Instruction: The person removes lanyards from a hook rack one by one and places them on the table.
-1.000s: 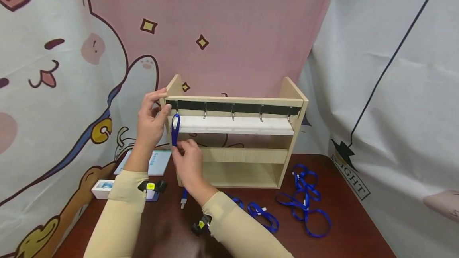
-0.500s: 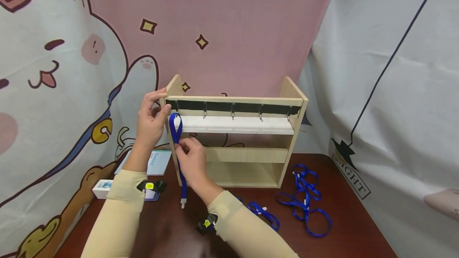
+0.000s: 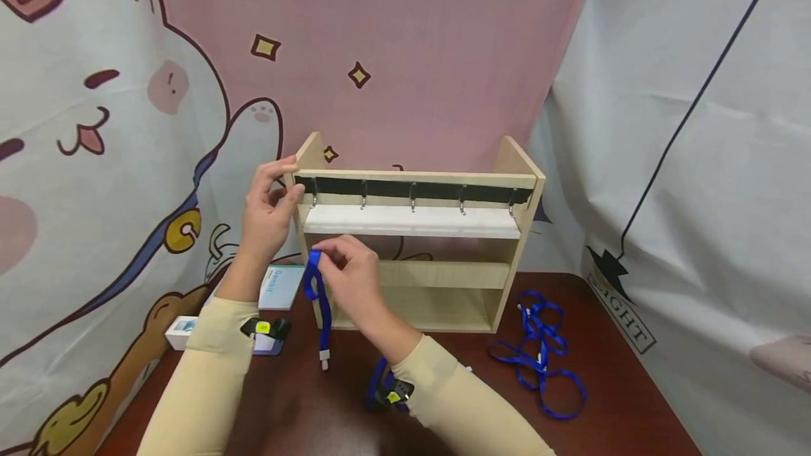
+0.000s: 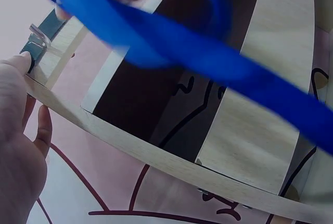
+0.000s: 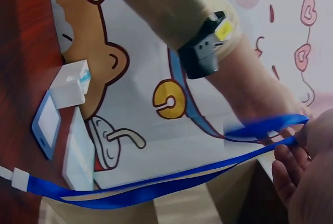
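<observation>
My left hand grips the upper left corner of a small wooden shelf, thumb in front and fingers behind the side panel. A blue lanyard is pinched between the thumb and fingers of my right hand, in front of the shelf's left side. Its top loop droops left of the fingers, and its white-and-metal clip end hangs lowest. Above it, the leftmost metal hook on the black strip is bare. Blurred blue strap crosses the left wrist view.
More blue lanyards lie loosely on the dark red table at the right, and others are partly behind my right wrist. A light-blue box and a small white box stand at the left. A white ledge runs under the hooks.
The lanyard's loop has come down from the leftmost hook and now sags beside my right fingers. My right hand has shifted a little right. The left hand stays on the shelf corner.
</observation>
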`<state>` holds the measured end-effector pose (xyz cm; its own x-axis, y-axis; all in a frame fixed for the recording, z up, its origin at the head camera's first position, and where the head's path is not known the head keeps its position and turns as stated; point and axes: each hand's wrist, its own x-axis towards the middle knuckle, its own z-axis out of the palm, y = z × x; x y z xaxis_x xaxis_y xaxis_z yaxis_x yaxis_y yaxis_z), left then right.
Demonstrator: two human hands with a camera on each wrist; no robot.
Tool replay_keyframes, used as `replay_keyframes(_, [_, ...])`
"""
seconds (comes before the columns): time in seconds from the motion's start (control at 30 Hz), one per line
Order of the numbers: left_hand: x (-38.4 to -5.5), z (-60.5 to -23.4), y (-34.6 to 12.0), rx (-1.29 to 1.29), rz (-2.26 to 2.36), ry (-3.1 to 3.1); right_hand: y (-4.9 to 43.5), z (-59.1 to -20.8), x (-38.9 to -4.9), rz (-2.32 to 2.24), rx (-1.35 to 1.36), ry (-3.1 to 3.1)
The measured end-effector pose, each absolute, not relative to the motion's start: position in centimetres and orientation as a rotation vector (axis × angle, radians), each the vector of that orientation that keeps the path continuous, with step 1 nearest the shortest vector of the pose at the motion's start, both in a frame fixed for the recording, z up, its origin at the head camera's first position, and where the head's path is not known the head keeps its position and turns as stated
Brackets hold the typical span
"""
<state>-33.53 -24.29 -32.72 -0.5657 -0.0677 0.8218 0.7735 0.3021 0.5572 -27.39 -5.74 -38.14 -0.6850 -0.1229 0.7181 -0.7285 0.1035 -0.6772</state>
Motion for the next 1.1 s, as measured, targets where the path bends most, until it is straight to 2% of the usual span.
replay_keyframes(0.57, [-33.7, -32.8, -24.2, -0.613, -1.358, -1.794, -1.7, -36.0, -26.7, 1.656, 0.839, -1.862])
replay_keyframes(1.1, [-33.8, -32.8, -24.1, -0.615, -1.360, -1.789, -2.6, -39.1, -25.7, 1.852, 0.845, -2.012])
